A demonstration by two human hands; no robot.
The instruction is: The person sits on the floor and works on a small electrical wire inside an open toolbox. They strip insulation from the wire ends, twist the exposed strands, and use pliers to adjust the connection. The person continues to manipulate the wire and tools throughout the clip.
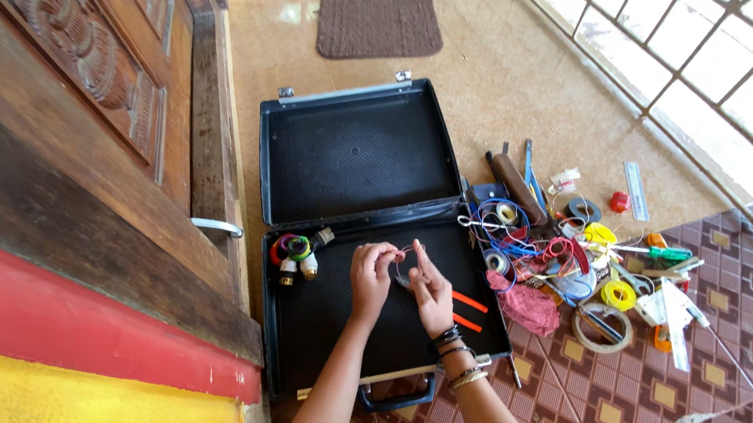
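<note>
My left hand point(371, 277) and my right hand point(431, 290) meet over the open black toolcase point(359, 150). Together they pinch a thin loop of wire point(406, 262) between thumbs and fingers. My right wrist wears several bracelets. Orange-handled pliers point(470, 311) lie in the case just right of my right hand. A bundle of coloured wire coils with plugs point(296, 254) rests in the case to the left of my left hand.
A heap of wire spools, tape rolls point(602, 327), a pink cloth point(528, 306), a green screwdriver point(667, 254) and a ruler point(635, 190) lies right of the case. A carved wooden door point(84, 91) stands on the left, a brown mat point(377, 11) ahead.
</note>
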